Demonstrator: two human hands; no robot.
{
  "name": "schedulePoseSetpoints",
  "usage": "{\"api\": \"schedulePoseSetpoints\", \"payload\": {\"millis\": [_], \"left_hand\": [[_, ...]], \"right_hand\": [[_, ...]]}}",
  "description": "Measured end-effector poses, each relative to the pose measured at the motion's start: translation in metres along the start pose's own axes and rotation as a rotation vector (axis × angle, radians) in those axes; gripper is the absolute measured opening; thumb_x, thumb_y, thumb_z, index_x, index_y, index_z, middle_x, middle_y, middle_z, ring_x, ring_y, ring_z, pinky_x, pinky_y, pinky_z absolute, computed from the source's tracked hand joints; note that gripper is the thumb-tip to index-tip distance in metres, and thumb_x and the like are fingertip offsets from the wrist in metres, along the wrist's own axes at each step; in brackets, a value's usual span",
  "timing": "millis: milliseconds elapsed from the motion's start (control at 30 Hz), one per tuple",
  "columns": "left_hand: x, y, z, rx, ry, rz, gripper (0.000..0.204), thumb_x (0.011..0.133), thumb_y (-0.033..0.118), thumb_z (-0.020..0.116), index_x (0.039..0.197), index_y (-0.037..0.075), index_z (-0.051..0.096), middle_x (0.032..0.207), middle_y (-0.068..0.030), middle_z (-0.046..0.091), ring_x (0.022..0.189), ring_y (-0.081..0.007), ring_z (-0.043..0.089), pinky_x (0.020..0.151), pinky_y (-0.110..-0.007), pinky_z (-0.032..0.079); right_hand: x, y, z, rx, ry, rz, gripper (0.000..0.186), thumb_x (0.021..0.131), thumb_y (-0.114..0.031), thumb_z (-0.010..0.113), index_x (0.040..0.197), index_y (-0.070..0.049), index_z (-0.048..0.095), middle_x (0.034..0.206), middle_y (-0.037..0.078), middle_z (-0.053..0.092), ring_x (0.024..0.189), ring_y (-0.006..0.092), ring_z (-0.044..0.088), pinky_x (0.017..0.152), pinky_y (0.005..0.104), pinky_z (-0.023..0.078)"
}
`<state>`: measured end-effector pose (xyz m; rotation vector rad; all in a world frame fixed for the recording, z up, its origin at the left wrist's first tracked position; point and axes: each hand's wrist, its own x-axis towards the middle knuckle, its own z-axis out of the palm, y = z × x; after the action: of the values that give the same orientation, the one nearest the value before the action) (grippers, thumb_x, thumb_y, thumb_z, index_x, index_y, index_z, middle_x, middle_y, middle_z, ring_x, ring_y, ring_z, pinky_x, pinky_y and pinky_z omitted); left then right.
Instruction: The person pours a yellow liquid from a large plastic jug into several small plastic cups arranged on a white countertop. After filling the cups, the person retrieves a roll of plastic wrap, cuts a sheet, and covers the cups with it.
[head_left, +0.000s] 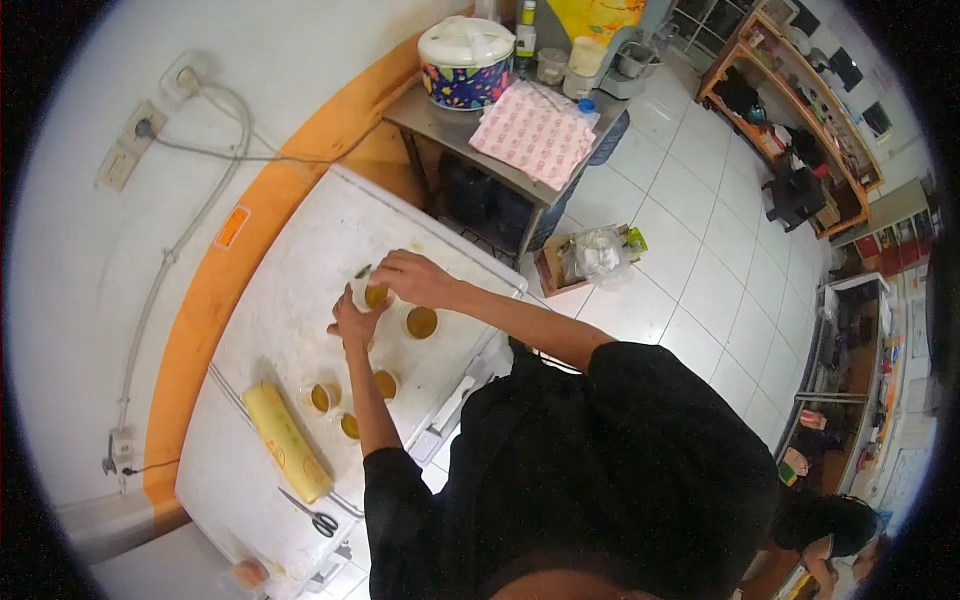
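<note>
Over the white top of a chest-like unit (290, 300), both my hands are at a small clear cup with yellow-brown contents (376, 296). My left hand (355, 322) is wrapped round the cup's side. From the far right, my right hand (415, 278) reaches over its rim with bent fingers; whether it pinches anything there is hidden. Close to my right wrist stands another filled cup (421, 322). Several more stand around my left forearm, among them one cup (320, 398) on its left and one cup (385, 384) on its right. A small dark green item (362, 271) lies beyond my hands.
A yellow plastic roll (287, 442) and black-handled scissors (322, 522) lie at the near left. Beyond stands a metal table (430, 122) with a flowered pot (466, 70) and pink paper (535, 130). A box (560, 268) sits on the floor. Another person (830, 525) is at lower right.
</note>
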<state>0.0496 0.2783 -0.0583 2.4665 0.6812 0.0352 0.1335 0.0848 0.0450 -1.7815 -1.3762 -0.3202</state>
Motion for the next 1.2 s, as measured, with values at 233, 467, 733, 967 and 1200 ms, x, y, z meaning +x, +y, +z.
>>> {"api": "schedulePoseSetpoints", "payload": {"millis": [233, 467, 733, 967, 1200], "left_hand": [[-0.037, 0.124, -0.090, -0.269, 0.353, 0.043, 0.073, 0.073, 0.034, 0.076, 0.135, 0.015, 0.041, 0.116, -0.0062, 0.056, 0.107, -0.0219, 0.048, 0.092, -0.047, 0.034], [-0.066, 0.248, -0.111, -0.543, -0.344, 0.326, 0.029, 0.088, 0.017, 0.059, 0.112, 0.003, 0.057, 0.101, -0.0078, 0.058, 0.087, -0.0131, 0.053, 0.073, -0.028, 0.042], [-0.043, 0.387, 0.068, -0.597, -0.313, -0.116, 0.024, 0.087, 0.019, 0.061, 0.106, 0.004, 0.059, 0.095, -0.0063, 0.059, 0.082, -0.0133, 0.053, 0.070, -0.028, 0.040], [-0.022, 0.432, 0.099, -0.580, -0.354, -0.150, 0.021, 0.086, 0.020, 0.063, 0.100, 0.005, 0.060, 0.090, -0.0049, 0.060, 0.078, -0.0136, 0.052, 0.067, -0.029, 0.039], [-0.020, 0.454, 0.099, -0.617, -0.351, -0.126, 0.019, 0.085, 0.021, 0.065, 0.094, 0.006, 0.062, 0.085, -0.0035, 0.061, 0.073, -0.0138, 0.052, 0.064, -0.029, 0.038]], "right_hand": [[-0.087, 0.132, -0.189, -0.229, 0.978, 0.543, 0.011, 0.088, -0.002, 0.051, 0.090, 0.003, 0.061, 0.086, 0.008, 0.065, 0.076, 0.0130, 0.060, 0.070, 0.0269, 0.048], [-0.188, 0.412, -0.491, -0.546, 1.502, 0.638, 0.027, 0.094, -0.019, 0.051, 0.102, 0.003, 0.064, 0.076, 0.009, 0.067, 0.069, 0.0135, 0.062, 0.064, 0.0267, 0.049], [-0.204, 0.690, -0.636, -0.753, 1.356, 0.893, 0.023, 0.082, -0.018, 0.058, 0.083, 0.002, 0.069, 0.071, 0.018, 0.067, 0.066, 0.0284, 0.066, 0.066, 0.0386, 0.051], [-0.185, 0.733, -0.649, -1.035, 1.260, 1.011, 0.028, 0.081, -0.022, 0.058, 0.065, 0.002, 0.063, 0.063, 0.019, 0.063, 0.063, 0.0316, 0.064, 0.061, 0.0413, 0.050], [-0.154, 0.647, -0.598, -0.787, 1.309, 0.625, 0.032, 0.088, -0.026, 0.053, 0.072, 0.001, 0.059, 0.064, 0.016, 0.062, 0.059, 0.0301, 0.062, 0.055, 0.0354, 0.047]]}}
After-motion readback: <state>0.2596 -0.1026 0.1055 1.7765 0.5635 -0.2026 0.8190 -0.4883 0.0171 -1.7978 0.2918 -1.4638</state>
